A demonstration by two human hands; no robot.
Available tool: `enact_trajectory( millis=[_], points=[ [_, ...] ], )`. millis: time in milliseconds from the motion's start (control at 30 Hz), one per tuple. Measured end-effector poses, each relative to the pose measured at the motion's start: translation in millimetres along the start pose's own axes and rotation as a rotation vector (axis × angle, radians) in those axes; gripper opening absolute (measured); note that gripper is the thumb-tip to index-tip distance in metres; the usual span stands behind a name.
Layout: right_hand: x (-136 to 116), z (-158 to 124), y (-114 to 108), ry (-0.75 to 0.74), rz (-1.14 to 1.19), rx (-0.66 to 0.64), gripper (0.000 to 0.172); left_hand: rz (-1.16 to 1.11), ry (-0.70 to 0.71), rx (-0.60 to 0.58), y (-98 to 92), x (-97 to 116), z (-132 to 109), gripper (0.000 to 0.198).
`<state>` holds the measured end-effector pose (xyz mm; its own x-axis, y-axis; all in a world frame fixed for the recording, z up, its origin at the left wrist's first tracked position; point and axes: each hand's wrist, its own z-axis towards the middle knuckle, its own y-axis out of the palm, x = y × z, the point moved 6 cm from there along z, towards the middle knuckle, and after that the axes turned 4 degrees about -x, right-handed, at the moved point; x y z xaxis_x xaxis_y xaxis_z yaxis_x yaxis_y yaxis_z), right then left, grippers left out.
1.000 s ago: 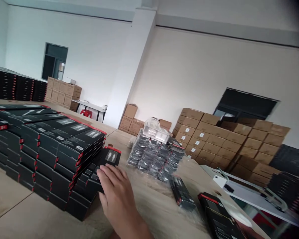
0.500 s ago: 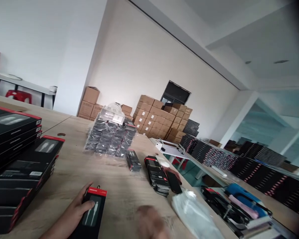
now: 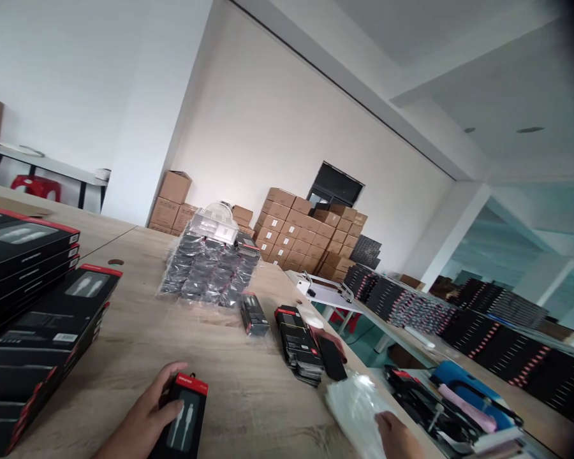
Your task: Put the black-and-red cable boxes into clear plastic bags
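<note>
At the bottom centre-left, my left hand (image 3: 148, 411) is wrapped round a black cable box (image 3: 185, 417) with a red top edge and a picture of white plugs. The thumb lies across its front, and the box stands upright. On the right, my right hand (image 3: 396, 438) is at a pile of clear plastic bags (image 3: 354, 405), fingertips pressed together on the film. Part of that hand is cut off by the lower edge. Left of my left hand, more black and red cable boxes (image 3: 67, 319) lie stacked in rows.
Bagged boxes (image 3: 208, 271) form a block on the wooden table (image 3: 249, 389), with a white plastic holder (image 3: 215, 223) on top. Nearer are a wrapped bundle (image 3: 253, 313), a stack of flat black packages (image 3: 298, 344) and a dark phone-like slab (image 3: 332, 357). Cartons (image 3: 296, 229) line the wall.
My right hand has moved right from the bare table to the plastic bags. My left hand still holds the cable box, now slightly lower in view.
</note>
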<state>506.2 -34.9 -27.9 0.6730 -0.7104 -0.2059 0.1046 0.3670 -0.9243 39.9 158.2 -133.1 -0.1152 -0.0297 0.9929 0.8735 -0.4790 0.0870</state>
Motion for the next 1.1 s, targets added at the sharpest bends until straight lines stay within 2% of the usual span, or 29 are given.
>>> enact_trajectory(
  millis=[67, 133, 200, 267, 333, 400, 467, 533, 600, 667, 700, 800, 867, 933, 1000, 1100],
  points=[
    [-29.9, 4.3, -8.1, -0.057, 0.034, -0.015, 0.034, 0.041, 0.042, -0.013, -0.5, 5.2, 2.8, 0.033],
    [-84.9, -4.0, -12.8, -0.209, 0.123, -0.023, 0.034, 0.107, 0.072, -0.008, -1.2, 12.3, 4.8, 0.017],
    [-161.3, -29.3, -13.2, -0.484, 0.307, -0.048, 0.035, 0.135, 0.069, 0.020, -2.8, 20.4, 4.8, 0.021],
    [-239.7, -68.1, -8.5, -0.769, 0.425, -0.105, 0.031, 0.129, 0.046, 0.030, -4.1, 28.6, 3.0, 0.034],
    [-302.8, -108.9, 0.0, -0.968, 0.470, -0.152, 0.028, 0.152, 0.060, 0.006, -4.5, 37.9, 0.7, 0.046],
    [-345.1, -141.8, 12.5, -1.067, 0.475, -0.188, 0.026, 0.175, 0.085, -0.047, -4.0, 44.1, -0.4, 0.049],
    [-367.8, -162.5, 27.0, -1.088, 0.490, -0.221, 0.027, 0.170, 0.086, -0.071, -5.1, 44.8, -0.4, 0.040],
    [-374.9, -171.7, 40.3, -1.073, 0.558, -0.262, 0.028, 0.155, 0.053, -0.067, -6.7, 40.6, 0.1, 0.029],
    [-369.0, -168.2, 49.5, -1.029, 0.653, -0.284, 0.029, 0.144, 0.021, -0.066, -6.9, 35.5, 0.6, 0.019],
    [-351.3, -150.3, 52.6, -0.957, 0.703, -0.232, 0.031, 0.128, 0.008, -0.066, -6.7, 31.7, 1.1, 0.018],
    [-338.3, -136.2, 51.4, -0.911, 0.683, -0.159, 0.031, 0.123, 0.010, -0.059, -6.9, 30.6, 1.3, 0.018],
    [-288.6, -80.9, 42.7, -0.705, 0.403, 0.121, 0.029, 0.149, 0.034, -0.041, -7.3, 29.6, 1.9, 0.020],
    [-254.3, -41.3, 40.7, -0.507, 0.110, 0.212, 0.033, 0.174, 0.043, -0.046, -6.6, 28.8, 2.5, 0.020],
    [-226.7, -8.0, 46.0, -0.351, -0.170, 0.178, 0.042, 0.191, 0.034, -0.052, -6.0, 26.6, 3.9, 0.019],
    [-206.7, 16.0, 58.5, -0.264, -0.370, 0.053, 0.054, 0.202, 0.032, -0.062, -5.8, 24.2, 5.9, 0.018],
    [-187.7, 38.9, 76.6, -0.208, -0.460, -0.108, 0.070, 0.201, 0.066, -0.092, -5.4, 22.2, 8.5, 0.018]
  ],
)
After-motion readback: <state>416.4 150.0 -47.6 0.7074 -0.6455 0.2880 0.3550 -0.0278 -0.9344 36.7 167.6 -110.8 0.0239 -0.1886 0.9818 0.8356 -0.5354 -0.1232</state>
